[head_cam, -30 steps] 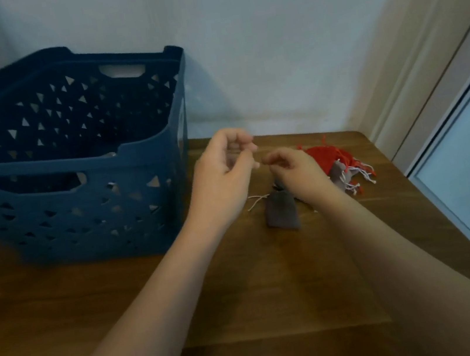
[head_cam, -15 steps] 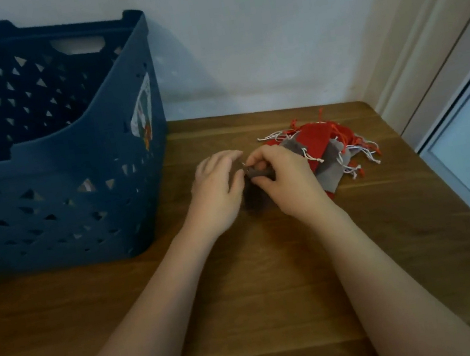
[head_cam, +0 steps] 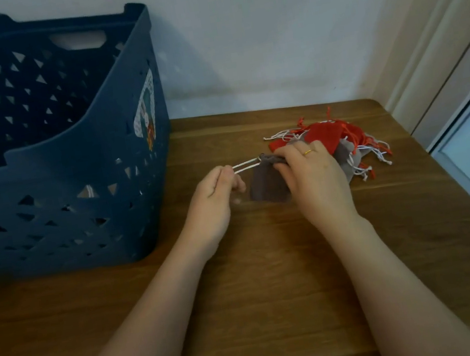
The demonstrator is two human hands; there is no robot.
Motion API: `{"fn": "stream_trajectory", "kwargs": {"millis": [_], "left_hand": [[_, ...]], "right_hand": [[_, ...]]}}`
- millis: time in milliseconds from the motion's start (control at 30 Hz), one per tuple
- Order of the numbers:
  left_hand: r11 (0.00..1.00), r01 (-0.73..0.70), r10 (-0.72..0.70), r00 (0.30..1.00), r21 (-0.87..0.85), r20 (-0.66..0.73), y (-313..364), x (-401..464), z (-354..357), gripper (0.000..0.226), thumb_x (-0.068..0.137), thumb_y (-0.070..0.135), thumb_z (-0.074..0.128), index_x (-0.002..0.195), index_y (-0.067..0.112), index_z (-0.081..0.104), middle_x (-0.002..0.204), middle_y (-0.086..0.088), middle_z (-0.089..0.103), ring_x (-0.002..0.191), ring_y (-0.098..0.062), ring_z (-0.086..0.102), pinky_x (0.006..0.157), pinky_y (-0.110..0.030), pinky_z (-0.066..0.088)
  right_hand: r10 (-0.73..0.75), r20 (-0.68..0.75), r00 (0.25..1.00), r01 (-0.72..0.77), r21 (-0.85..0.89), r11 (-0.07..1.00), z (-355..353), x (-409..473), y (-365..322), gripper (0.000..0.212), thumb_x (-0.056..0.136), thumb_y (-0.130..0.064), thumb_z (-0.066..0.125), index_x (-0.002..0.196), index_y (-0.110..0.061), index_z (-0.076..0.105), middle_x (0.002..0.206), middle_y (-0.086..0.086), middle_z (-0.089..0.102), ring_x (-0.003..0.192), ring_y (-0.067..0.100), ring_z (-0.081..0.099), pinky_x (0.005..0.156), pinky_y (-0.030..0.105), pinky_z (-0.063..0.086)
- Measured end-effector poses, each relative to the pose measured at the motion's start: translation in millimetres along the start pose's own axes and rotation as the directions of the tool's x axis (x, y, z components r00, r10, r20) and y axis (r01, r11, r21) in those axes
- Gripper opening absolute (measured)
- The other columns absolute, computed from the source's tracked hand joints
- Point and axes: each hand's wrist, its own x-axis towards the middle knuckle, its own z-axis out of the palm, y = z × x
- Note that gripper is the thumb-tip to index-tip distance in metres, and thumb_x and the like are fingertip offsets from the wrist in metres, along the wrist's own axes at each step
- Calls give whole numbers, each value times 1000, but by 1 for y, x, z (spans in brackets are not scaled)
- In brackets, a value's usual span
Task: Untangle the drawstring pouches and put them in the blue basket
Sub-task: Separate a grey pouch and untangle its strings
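Untangling in hand, judging by the pose: left hand (head_cam: 214, 193) pinching the white drawstring (head_cam: 245, 165) and drawing it out leftward, right hand (head_cam: 314, 174) gripping the gathered neck of the grey pouch (head_cam: 267, 183), which lies on the counter (head_cam: 277, 294) between the two hands, just right of the blue basket (head_cam: 71, 160). Remaining red and grey pouches (head_cam: 342, 142) heaped behind the right hand, strings splayed toward the counter's right edge. Next, probably: slip the string fully clear of the heap, then lift the pouch left over the basket rim and drop it in; calls for a steady hold on the neck so the heap does not drag along. Compared with half a second earlier: hands then pressed together over the pouch, string hidden; now apart, with the string stretched taut between them and the pouch body exposed.
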Motion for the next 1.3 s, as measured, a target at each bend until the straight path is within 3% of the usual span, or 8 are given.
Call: {"fn": "stream_trajectory", "kwargs": {"millis": [133,233,400,500,600,933,1100,1300], "left_hand": [[946,151,-177,982,-287,-66,-1,1,0,36,97,30,46,64,17,54,80,1,60,81,-15,57,75,-31,46],[802,232,-272,962,-551,9,1,1,-5,33,93,26,53,63,19,66,85,-2,61,74,-11,55,66,-25,43],[356,330,-254,934,-874,250,-5,3,-7,31,81,28,58,55,16,47,93,2,70,62,-4,54,53,-16,39],[203,364,-300,907,-909,296,-10,4,-7,34,82,31,57,53,18,44,76,3,65,57,-4,53,49,-15,37],[204,340,-374,894,-918,248,-14,8,-14,45,92,31,52,50,19,42,68,4,58,54,-4,49,46,-16,36],[976,143,-157,985,-164,-73,-2,-3,-3,20,92,32,52,80,18,59,89,1,61,85,-15,58,76,-29,46],[966,-131,89,978,224,188,-5,-7,5,62,75,35,74,129,34,44,118,22,44,108,3,45,84,-14,39],[829,-280,252,960,484,124,-11,-4,9,14,88,26,62,101,23,64,94,12,53,83,-2,50,68,-9,38]], "right_hand": [[150,155,976,-140,-76,987,-8,-3,5,33,96,-41,42,95,-14,60,85,4,65,83,23,61,61,33,46],[205,130,970,-235,279,931,-13,-8,12,39,95,-38,45,68,-11,55,64,5,56,61,18,53,56,34,42],[436,383,814,-471,875,112,-9,-5,13,35,98,-29,43,66,-18,49,85,3,63,90,15,60,81,29,47],[397,563,725,-386,809,-443,-11,-4,12,36,96,-27,48,64,-15,59,91,6,72,99,18,66,89,32,47],[356,610,708,-247,685,-685,-15,-4,18,48,95,-27,47,49,-16,54,74,3,70,82,18,71,87,34,49],[387,660,644,-380,715,-587,-6,-4,8,34,96,-28,49,66,-13,53,62,1,65,65,14,69,81,31,54],[383,631,675,-365,737,-570,-3,-3,4,32,97,-28,46,71,-14,57,65,0,64,67,13,68,83,31,52],[399,590,702,-370,781,-504,-5,-4,4,23,97,-23,46,84,-11,61,79,3,67,77,14,68,76,29,53]]}}
